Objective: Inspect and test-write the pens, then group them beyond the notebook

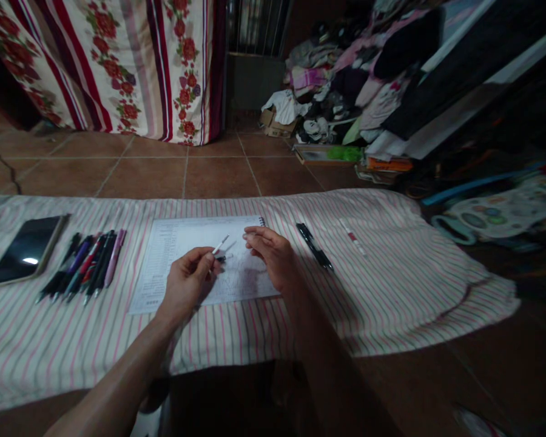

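Over the near half of the table (391,285), which is covered in pink-striped cloth, 2 hands are held above a white spiral-bound printed pad (182,243). A thin white pen tube (221,244) is pinched in the left hand (188,282). The right hand (273,255) is curled just beside it, fingertips drawn together; whether anything is gripped cannot be told. 1 black pen (315,246) lies right of the pad, and a row of coloured pens (86,264) and a dark phone (27,249) lie toward the left edge.

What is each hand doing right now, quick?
Left hand: closed, holding a thin white pen.
Right hand: curled, tips pinched; whether it grips anything cannot be told.
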Action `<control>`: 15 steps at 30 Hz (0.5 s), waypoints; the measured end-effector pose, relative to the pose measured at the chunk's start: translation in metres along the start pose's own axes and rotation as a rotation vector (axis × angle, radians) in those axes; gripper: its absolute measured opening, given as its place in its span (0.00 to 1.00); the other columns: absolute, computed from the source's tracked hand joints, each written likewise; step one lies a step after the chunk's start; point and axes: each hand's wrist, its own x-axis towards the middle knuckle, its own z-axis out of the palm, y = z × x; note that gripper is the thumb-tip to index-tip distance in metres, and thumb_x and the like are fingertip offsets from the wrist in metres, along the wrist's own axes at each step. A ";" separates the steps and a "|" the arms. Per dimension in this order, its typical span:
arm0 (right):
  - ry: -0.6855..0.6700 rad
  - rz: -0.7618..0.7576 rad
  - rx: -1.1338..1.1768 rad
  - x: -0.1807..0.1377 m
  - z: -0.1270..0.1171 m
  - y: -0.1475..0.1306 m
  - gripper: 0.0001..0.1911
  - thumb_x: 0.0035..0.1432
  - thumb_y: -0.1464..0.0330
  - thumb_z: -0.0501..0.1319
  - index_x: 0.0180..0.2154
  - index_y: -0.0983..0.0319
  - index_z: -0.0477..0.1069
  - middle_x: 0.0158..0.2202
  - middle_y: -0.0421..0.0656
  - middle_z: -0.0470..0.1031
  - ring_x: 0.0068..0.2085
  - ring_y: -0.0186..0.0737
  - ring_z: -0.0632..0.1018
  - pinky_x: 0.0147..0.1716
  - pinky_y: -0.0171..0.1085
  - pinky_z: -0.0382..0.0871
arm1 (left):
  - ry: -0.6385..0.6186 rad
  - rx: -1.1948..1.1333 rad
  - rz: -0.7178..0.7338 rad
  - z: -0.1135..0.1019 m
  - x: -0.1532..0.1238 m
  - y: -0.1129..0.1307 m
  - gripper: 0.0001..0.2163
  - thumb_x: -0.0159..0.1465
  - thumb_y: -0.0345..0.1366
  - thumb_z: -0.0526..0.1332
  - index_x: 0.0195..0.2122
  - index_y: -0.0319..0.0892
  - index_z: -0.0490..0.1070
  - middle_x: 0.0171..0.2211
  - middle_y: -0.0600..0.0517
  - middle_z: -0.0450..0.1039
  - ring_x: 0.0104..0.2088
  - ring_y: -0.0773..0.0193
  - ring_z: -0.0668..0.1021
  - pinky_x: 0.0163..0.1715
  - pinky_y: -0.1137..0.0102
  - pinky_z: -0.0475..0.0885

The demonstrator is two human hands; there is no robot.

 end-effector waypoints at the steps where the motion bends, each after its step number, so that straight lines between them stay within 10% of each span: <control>1: -0.002 -0.013 -0.030 0.002 -0.001 0.003 0.16 0.43 0.62 0.64 0.35 0.62 0.73 0.25 0.39 0.73 0.29 0.33 0.72 0.28 0.32 0.64 | 0.003 -0.004 0.008 -0.001 0.001 0.001 0.12 0.50 0.40 0.65 0.32 0.37 0.73 0.19 0.54 0.72 0.20 0.71 0.70 0.22 0.74 0.65; 15: 0.073 -0.218 -0.966 0.003 -0.014 0.012 0.08 0.53 0.70 0.58 0.35 0.62 0.75 0.34 0.45 0.76 0.32 0.36 0.77 0.35 0.35 0.67 | 0.012 -0.064 0.010 -0.008 0.003 0.003 0.12 0.49 0.39 0.66 0.31 0.36 0.73 0.19 0.54 0.72 0.21 0.70 0.72 0.23 0.73 0.67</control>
